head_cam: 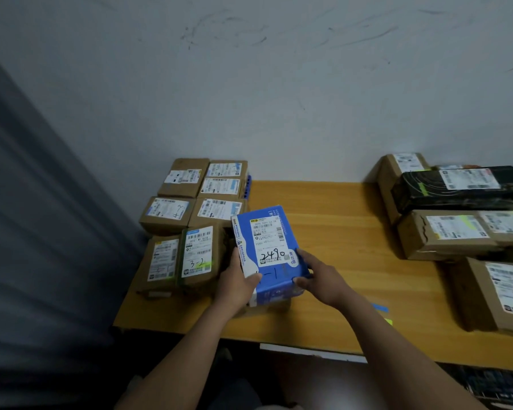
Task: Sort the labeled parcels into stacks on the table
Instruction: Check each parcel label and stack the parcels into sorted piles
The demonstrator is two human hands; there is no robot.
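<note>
The left grip (237, 281), a bare hand, grasps the near left edge of a blue parcel (268, 253), thumb lying across its top face and fingers curled underneath. The right grip (320, 278) grasps the near right corner of the same parcel, thumb on the top face, fingers wrapped round the side. The parcel is tilted, its far end higher, over the left-middle part of the wooden tabletop (332, 232). Whether its near end rests on anything I cannot tell. Its white shipping label faces up, with "2490" handwritten in black and a mark like "1-1" just below on the blue wrap.

Just to the left, brown parcels sit in close rows that reach back to the wall (279, 99). The nearest one is a parcel marked "3-2" (200, 253), almost touching the left grip. Behind it lies a parcel marked "4-3" (166, 213).

Well apart, on the right side of the tabletop, is a second group. There a long black parcel (459, 186) lies across a brown box, a torn cardboard box (444, 236) is in front of it, and another labelled brown box (498, 294) is nearest. A strip of blue tape (379, 307) lies on the tabletop near the right forearm. A grey curtain (27, 232) hangs at the left.
</note>
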